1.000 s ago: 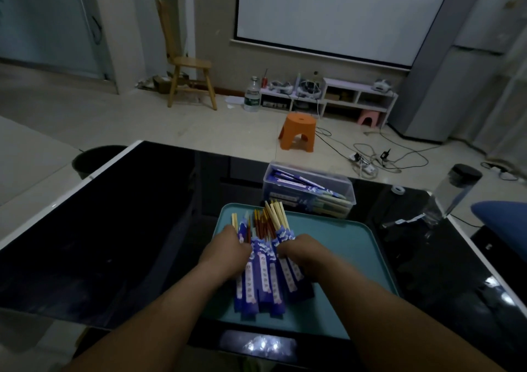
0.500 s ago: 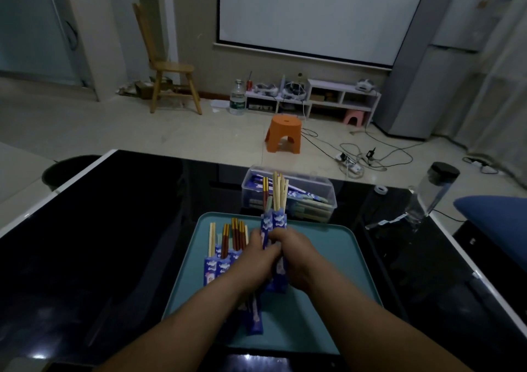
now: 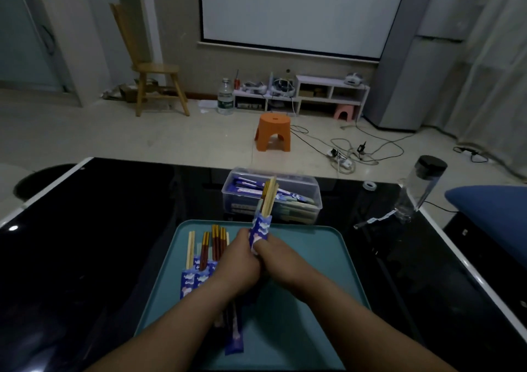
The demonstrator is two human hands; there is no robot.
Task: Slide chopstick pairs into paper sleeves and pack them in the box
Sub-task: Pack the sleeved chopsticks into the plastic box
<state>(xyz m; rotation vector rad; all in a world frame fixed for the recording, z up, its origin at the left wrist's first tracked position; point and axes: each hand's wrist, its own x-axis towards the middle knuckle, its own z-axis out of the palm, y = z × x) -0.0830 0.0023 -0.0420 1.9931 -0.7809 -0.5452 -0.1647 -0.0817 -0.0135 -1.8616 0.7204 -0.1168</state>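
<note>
- head view: the left hand [image 3: 239, 260] and right hand [image 3: 281, 257] meet over the middle of a teal tray [image 3: 313, 257] on the black tabletop [image 3: 99, 229].
- both hands have a closed grip, fingers curled round one bundle of sleeved chopsticks [image 3: 261, 229], held nearly upright and leaning a little right, above the tray.
- pale and brown stick ends poke out of the bundle's blue sleeve tops.
- more sleeved pairs [image 3: 199, 269] lie flat on the tray's left part, just beside the left hand, with stick ends pointing away from the person; some sleeve ends show under the left forearm.
- the clear box [image 3: 310, 180] sits on the tabletop just beyond the tray's far edge, with sleeved pairs lying inside.
- a clear bottle [image 3: 422, 183] with a dark cap stands near the tabletop's right edge.
- an orange stool [image 3: 273, 132] stands on the floor beyond.
</note>
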